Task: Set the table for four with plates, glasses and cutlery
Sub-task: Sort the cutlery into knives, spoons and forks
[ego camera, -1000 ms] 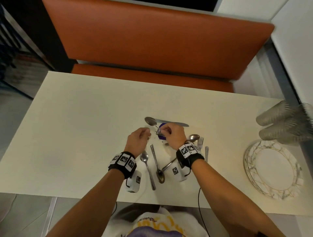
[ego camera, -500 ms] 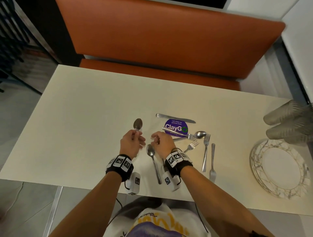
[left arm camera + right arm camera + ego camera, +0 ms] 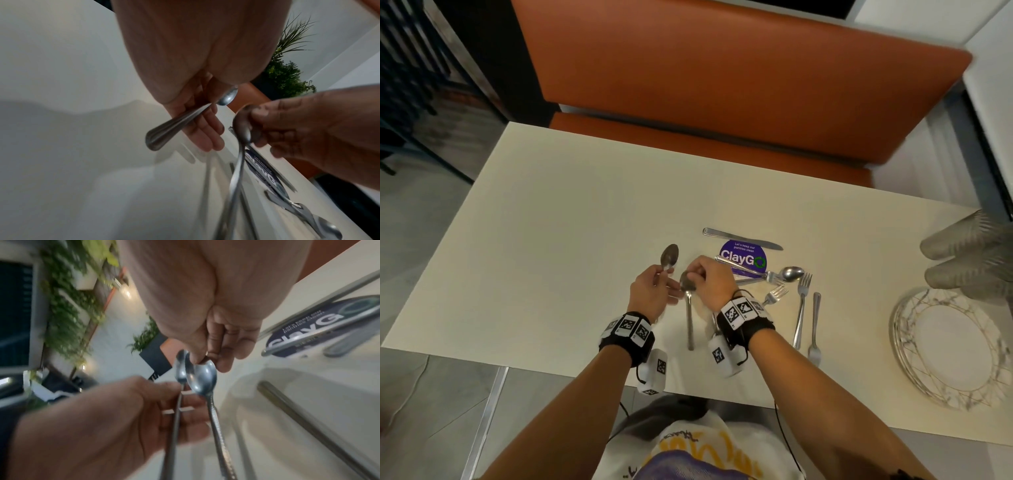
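Note:
My left hand (image 3: 658, 278) holds a steel spoon (image 3: 669, 256) by its handle, with the bowl pointing away from me; the left wrist view shows its handle (image 3: 176, 125) across the fingers. Beside it my right hand (image 3: 699, 274) pinches the bowl of a second spoon (image 3: 689, 322), whose handle trails toward the near edge. That pinch on the second spoon's bowl (image 3: 202, 378) is plain in the right wrist view. On the table to the right lie a knife (image 3: 741, 238), another spoon (image 3: 792, 273) and several forks (image 3: 803, 301).
A stack of patterned plates (image 3: 914, 359) sits at the right near corner, with ribbed glasses (image 3: 969, 253) lying behind it. A purple round sticker (image 3: 743, 255) is on the cream table (image 3: 551, 240). An orange bench (image 3: 722, 102) runs along the far side.
Both hands came back from the cutlery pile toward me. The left hand picked up a spoon, and the right hand then pinched the second spoon's bowl.

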Demonstrator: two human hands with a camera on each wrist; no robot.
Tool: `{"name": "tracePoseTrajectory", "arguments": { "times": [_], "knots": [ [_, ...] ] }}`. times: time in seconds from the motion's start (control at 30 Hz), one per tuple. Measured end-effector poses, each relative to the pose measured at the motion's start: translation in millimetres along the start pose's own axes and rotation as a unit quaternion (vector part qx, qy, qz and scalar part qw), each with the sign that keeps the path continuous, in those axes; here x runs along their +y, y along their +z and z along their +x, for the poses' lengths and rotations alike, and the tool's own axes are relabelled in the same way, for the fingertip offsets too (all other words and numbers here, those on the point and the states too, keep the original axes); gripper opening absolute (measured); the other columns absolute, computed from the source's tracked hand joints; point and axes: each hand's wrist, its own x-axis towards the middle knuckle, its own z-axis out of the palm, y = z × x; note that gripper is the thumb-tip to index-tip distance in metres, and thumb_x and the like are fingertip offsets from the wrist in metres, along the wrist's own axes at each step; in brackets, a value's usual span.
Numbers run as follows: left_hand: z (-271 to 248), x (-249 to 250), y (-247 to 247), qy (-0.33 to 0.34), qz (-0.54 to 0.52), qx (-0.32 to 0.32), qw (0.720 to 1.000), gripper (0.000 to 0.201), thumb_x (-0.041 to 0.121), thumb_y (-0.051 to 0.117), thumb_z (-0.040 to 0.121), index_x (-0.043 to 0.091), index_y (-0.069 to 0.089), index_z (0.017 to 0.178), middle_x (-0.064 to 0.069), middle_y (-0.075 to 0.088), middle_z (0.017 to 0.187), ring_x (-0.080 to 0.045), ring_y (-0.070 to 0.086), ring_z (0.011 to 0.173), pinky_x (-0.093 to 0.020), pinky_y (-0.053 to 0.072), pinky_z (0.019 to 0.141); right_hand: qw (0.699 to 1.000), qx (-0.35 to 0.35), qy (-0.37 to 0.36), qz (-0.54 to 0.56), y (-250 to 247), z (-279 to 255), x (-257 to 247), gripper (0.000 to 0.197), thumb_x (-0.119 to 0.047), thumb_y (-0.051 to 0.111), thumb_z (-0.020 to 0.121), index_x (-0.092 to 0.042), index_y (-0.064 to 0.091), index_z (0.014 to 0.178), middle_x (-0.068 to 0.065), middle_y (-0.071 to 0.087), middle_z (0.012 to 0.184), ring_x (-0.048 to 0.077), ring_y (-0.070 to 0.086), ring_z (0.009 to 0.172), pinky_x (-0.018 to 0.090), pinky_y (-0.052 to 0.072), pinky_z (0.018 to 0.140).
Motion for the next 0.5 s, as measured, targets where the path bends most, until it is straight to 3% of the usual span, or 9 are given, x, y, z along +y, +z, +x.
{"name": "tracePoseTrajectory", "arguments": {
  "times": [0.07, 0.1, 0.2, 0.27, 0.37, 0.5],
  "knots": [
    [2, 3, 7, -0.009, -0.018, -0.024, 1.000, 0.024, 0.010, 0.041, 0.110, 0.001, 0.062, 0.117, -0.022, 0.074, 0.086, -0.040, 0.077, 0.075, -0.045, 0.065, 0.069, 0.998, 0.047, 0.000, 0.044, -15, 7, -8, 0.006, -0.014, 0.065, 0.096, -0.015, 0.068, 0.100, -0.007, 0.065, 0.089, -0.001, 0.057, 0.078, 0.008, 0.039, 0.067],
    [3, 5, 11, -0.015, -0.022, -0.035, 0.999, 0.024, 0.011, 0.041, 0.110, 0.002, 0.062, 0.115, -0.022, 0.073, 0.085, -0.041, 0.076, 0.074, -0.046, 0.065, 0.069, 0.995, 0.073, 0.004, 0.066, -21, 11, -11, 0.006, -0.014, 0.066, 0.095, -0.015, 0.068, 0.100, -0.006, 0.065, 0.089, 0.000, 0.057, 0.078, 0.008, 0.040, 0.067],
    [-1, 16, 22, -0.012, -0.022, -0.058, 0.998, 0.026, 0.014, 0.038, 0.110, 0.007, 0.062, 0.111, -0.022, 0.070, 0.082, -0.035, 0.071, 0.062, -0.041, 0.061, 0.060, 0.980, 0.144, 0.033, 0.131, -31, 22, -13, 0.008, -0.015, 0.068, 0.093, -0.013, 0.069, 0.101, -0.002, 0.069, 0.092, 0.010, 0.063, 0.082, 0.016, 0.047, 0.071],
    [-3, 23, 28, -0.002, -0.009, -0.057, 0.998, 0.026, 0.016, 0.039, 0.110, 0.009, 0.063, 0.106, -0.016, 0.067, 0.077, -0.026, 0.062, 0.053, -0.032, 0.052, 0.049, 0.972, 0.178, 0.039, 0.148, -32, 24, -12, 0.012, -0.016, 0.070, 0.091, -0.012, 0.070, 0.103, -0.001, 0.071, 0.092, 0.012, 0.065, 0.082, 0.022, 0.051, 0.072],
    [-6, 28, 34, 0.003, 0.000, -0.050, 0.999, 0.027, 0.017, 0.040, 0.109, 0.010, 0.066, 0.106, -0.006, 0.056, 0.066, -0.016, 0.045, 0.046, -0.023, 0.035, 0.039, 0.973, 0.172, 0.026, 0.151, -32, 26, -8, 0.022, -0.015, 0.072, 0.090, -0.012, 0.070, 0.111, 0.002, 0.072, 0.096, 0.013, 0.065, 0.084, 0.023, 0.050, 0.074],
    [-7, 25, 35, 0.006, -0.013, -0.065, 0.998, 0.030, 0.016, 0.039, 0.109, 0.009, 0.068, 0.108, -0.003, 0.053, 0.062, -0.017, 0.043, 0.046, -0.024, 0.035, 0.041, 0.987, 0.121, 0.003, 0.103, -37, 31, -6, 0.018, -0.017, 0.068, 0.093, -0.008, 0.075, 0.108, 0.005, 0.075, 0.098, 0.016, 0.066, 0.087, 0.028, 0.053, 0.082]
  ]
}}
